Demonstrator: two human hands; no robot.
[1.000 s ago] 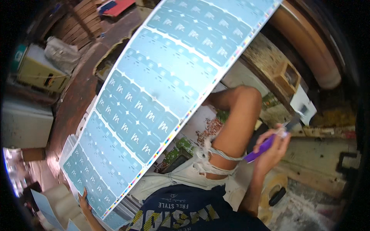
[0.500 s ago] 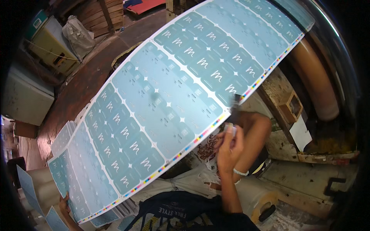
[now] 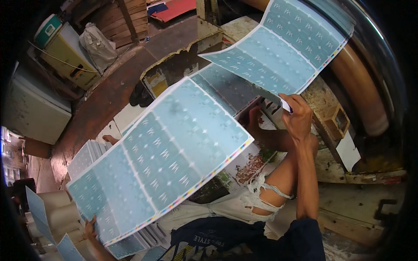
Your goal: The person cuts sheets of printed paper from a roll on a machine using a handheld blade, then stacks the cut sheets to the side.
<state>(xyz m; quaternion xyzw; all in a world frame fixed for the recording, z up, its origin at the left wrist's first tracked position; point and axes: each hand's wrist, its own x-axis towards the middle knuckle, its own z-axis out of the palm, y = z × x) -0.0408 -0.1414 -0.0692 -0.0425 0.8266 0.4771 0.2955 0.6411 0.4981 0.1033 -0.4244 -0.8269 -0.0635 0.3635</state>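
Note:
A long printed sheet (image 3: 174,126) in teal and pale blue, with a repeated white script mark, slants across my lap. At its lower left edge my left hand (image 3: 90,228) grips it, the thumb on top and the other fingers partly hidden. A second printed length (image 3: 283,56) hangs from the roller at the upper right, its loose end curling to the left. By that length's lower corner, my right hand (image 3: 299,115) is closed on a small cutter (image 3: 285,105) with a white part and a dark, thin end. A gap lies between the two lengths.
Stacked printed sheets (image 3: 143,239) lie beneath the held sheet, with another stack (image 3: 89,152) at left. A large brown roller (image 3: 359,91) stands at right beside a small wooden box (image 3: 337,122). A worn wooden box (image 3: 174,65) sits ahead; refrigerator-like cabinets (image 3: 37,104) line the far left.
The one continuous sheet is now parted in two. The near length has dropped lower in my left hand, and the far end curls away. My right hand has moved up and right.

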